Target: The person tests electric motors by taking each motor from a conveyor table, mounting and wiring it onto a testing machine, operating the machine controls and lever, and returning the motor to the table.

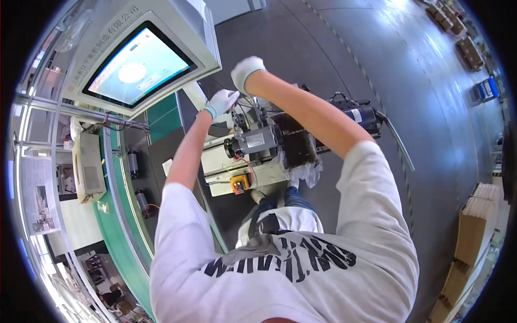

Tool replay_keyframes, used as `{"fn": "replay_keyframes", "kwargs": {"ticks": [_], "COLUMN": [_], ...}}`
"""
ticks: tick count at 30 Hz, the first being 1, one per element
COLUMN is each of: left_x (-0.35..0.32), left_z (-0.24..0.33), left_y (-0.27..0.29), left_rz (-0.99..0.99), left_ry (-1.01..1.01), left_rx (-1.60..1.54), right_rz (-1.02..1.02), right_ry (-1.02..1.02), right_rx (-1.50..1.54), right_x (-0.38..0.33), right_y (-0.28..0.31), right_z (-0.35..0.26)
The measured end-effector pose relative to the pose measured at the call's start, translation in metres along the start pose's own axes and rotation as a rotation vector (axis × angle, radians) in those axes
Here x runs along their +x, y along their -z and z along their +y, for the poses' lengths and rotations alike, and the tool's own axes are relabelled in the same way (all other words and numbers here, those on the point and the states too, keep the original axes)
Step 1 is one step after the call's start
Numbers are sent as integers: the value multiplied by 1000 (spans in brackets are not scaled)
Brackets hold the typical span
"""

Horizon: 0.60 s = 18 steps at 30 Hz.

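My left hand (222, 103), in a white glove with a green cuff, is over the far left part of a bench machine. Its fingers are pinched together by a small dark part, and I cannot make out what they hold. My right hand (247, 72), also white-gloved, is raised farther out and to the right. Its fingers are curled closed, and whatever may be inside is hidden. Nearer to me lies a grey cylindrical motor (256, 142) with a black knob (231, 148) at its left end. A yellow switch box (239, 183) with a red part sits on the machine's pale base (215, 173).
A lit monitor (141, 64) in a grey housing stands at far left. Along the left runs a green conveyor bench (119, 226) with dark motors (142, 203) beside it. Clear plastic wrap (308, 173) hangs at the machine's near edge. Stacked cartons (473, 226) stand at right.
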<state>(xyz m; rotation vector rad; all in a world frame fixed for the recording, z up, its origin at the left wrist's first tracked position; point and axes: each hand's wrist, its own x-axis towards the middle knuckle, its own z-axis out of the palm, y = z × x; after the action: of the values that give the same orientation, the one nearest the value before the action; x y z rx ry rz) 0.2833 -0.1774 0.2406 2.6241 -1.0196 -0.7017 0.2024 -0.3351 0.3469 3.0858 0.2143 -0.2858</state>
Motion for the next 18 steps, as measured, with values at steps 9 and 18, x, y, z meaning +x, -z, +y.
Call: {"fn": "replay_keyframes", "kwargs": {"ticks": [9, 18], "left_x": [-73, -146], "left_z": [-43, -50], "left_y": [-3, -157], "left_rz": [657, 480], "left_ry": [-302, -200], "left_rx": [587, -399], "right_rz": [280, 105], "right_ry": [-58, -493], "right_rx": [867, 1076], "right_x": [-230, -251], "right_y": [-54, -157], "right_z": [14, -36]}}
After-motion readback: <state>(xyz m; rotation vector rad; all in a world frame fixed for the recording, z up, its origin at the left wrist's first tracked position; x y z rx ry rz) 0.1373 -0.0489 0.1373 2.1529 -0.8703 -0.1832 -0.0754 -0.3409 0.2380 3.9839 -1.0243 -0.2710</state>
